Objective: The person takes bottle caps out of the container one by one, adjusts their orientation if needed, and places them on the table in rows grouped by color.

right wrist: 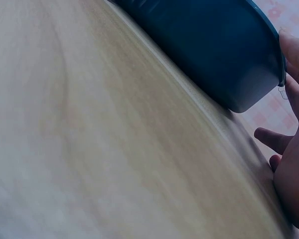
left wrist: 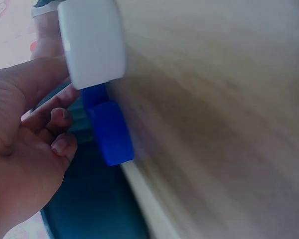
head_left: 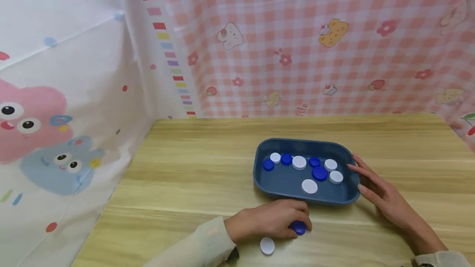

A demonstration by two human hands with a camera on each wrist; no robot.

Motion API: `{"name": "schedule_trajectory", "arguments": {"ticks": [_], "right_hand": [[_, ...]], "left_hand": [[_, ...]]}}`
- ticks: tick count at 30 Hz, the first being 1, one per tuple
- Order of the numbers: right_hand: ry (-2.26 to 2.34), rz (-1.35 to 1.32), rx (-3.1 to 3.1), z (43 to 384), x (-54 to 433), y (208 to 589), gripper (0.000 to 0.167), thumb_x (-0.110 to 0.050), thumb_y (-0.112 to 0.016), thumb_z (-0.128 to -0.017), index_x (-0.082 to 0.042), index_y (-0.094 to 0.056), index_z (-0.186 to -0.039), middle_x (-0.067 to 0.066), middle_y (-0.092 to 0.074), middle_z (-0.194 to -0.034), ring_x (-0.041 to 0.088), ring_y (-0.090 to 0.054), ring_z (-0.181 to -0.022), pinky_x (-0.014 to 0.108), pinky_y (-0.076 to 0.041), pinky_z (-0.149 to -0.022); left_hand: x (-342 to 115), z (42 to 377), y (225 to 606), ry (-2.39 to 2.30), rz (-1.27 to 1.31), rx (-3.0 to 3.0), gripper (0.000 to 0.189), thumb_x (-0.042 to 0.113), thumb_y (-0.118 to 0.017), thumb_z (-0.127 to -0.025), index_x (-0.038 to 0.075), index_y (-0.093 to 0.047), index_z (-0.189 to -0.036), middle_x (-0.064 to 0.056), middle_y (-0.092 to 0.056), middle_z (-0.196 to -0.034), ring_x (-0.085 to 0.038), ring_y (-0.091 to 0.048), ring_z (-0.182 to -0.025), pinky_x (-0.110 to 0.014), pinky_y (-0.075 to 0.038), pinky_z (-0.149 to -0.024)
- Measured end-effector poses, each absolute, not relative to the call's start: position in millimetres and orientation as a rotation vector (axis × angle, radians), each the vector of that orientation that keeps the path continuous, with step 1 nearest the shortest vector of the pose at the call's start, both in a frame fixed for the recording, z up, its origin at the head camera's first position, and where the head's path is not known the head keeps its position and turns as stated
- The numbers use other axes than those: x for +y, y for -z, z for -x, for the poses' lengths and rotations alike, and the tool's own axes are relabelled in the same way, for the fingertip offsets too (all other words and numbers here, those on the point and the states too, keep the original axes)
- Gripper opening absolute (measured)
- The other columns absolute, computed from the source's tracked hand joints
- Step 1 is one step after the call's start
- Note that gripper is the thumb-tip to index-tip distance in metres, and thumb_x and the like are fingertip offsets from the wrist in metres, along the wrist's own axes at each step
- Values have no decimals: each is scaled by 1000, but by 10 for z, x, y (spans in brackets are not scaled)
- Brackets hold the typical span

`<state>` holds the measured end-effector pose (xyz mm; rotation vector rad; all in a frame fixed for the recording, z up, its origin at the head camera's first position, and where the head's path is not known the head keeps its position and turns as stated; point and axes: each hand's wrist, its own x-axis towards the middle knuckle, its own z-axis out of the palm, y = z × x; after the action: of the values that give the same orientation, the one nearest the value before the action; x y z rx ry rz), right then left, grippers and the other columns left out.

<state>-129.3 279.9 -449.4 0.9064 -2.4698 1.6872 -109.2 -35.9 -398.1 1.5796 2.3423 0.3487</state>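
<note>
My left fingers (head_left: 305, 218) curled round a blue disc (head_left: 299, 228), likely for pickup; lifting seemed next. My right fingers (head_left: 372, 175), nearly straight, touched the tray (head_left: 283, 181).

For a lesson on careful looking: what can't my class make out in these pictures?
- Head view: part of the blue disc, covered by the left hand.
- Left wrist view: the table's fine grain, blurred.
- Right wrist view: the inside of the tray, hidden by its side; part of the right hand, cut off by the right edge.
</note>
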Motion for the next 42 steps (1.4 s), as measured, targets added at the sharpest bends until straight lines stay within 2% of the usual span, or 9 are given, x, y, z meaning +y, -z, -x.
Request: {"name": "schedule_trajectory", "arguments": {"ticks": [8, 12, 16, 19, 21, 25, 30, 36, 42], "right_hand": [[-1725, -917, -2471, 1364, 2669, 4524, 49, 8, -45, -96, 0, -39, -144, 7, -12, -159, 14, -14, -143, 13, -26, -102], [-1681, -897, -2479, 1298, 2764, 4514, 48, 9, -44, -96, 1, -38, -143, 10, -12, -158, 12, -16, -143, 12, -27, -101], [-1637, -894, -2484, 1290, 2824, 4503, 49, 10, -44, -95, 2, -38, -143, 14, -13, -158, 12, -17, -142, 12, -27, -101], [-1645, -898, -2483, 1291, 2830, 4498, 49, 10, -44, -95, 2, -38, -143, 14, -13, -158, 13, -17, -143, 12, -26, -101], [-1639, -896, -2484, 1289, 2828, 4492, 49, 10, -44, -95, 1, -39, -143, 14, -13, -158, 13, -17, -143, 12, -25, -101], [-1624, -902, -2485, 1291, 2810, 4487, 49, 9, -44, -96, 1, -39, -143, 15, -13, -158, 12, -17, -143, 12, -25, -102], [-1669, -902, -2470, 1273, 2798, 4504, 49, 10, -44, -96, 2, -38, -143, 14, -13, -158, 12, -17, -142, 12, -25, -102], [-1693, -896, -2482, 1288, 2785, 4519, 49, 9, -42, -97, 1, -37, -144, 11, -11, -158, 11, -18, -142, 12, -26, -101], [-1726, -895, -2479, 1292, 2794, 4512, 48, 9, -42, -97, 2, -36, -144, 13, -10, -158, 11, -17, -142, 13, -26, -102]], "left_hand": [[-456, 1037, 3827, -431, -1561, 2351, 32, 20, -72, -87, 19, -66, -118, 7, -53, -112, 1, -47, -99, -8, -31, -91], [-326, 1064, 3684, -563, -1618, 2321, 32, 20, -72, -87, 16, -65, -119, 5, -55, -113, -1, -49, -100, -7, -32, -90], [-240, 1216, 3575, -765, -1584, 2368, 33, 20, -72, -87, 13, -65, -118, 5, -56, -111, -3, -50, -84, -7, -37, -75], [-198, 1355, 3547, -933, -1469, 2434, 33, 21, -73, -86, 14, -65, -117, 9, -56, -106, -2, -45, -69, -10, -37, -61], [-158, 1455, 3553, -1018, -1391, 2478, 33, 23, -74, -86, 16, -65, -117, 11, -55, -101, -2, -42, -63, -12, -37, -57], [-74, 1639, 3611, -1107, -1205, 2535, 34, 22, -74, -85, 17, -65, -117, 11, -56, -98, -4, -43, -63, -15, -37, -55], [49, 1825, 3702, -1029, -1037, 2585, 34, 20, -75, -84, 15, -66, -116, 5, -61, -104, -6, -48, -70, -14, -39, -61], [153, 1965, 3777, -910, -959, 2617, 34, 16, -77, -82, 15, -67, -114, 7, -61, -106, -11, -56, -93, -11, -39, -74], [199, 2040, 3858, -894, -924, 2588, 35, 17, -77, -82, 17, -68, -115, 9, -62, -107, -9, -56, -96, -12, -39, -77]]}}
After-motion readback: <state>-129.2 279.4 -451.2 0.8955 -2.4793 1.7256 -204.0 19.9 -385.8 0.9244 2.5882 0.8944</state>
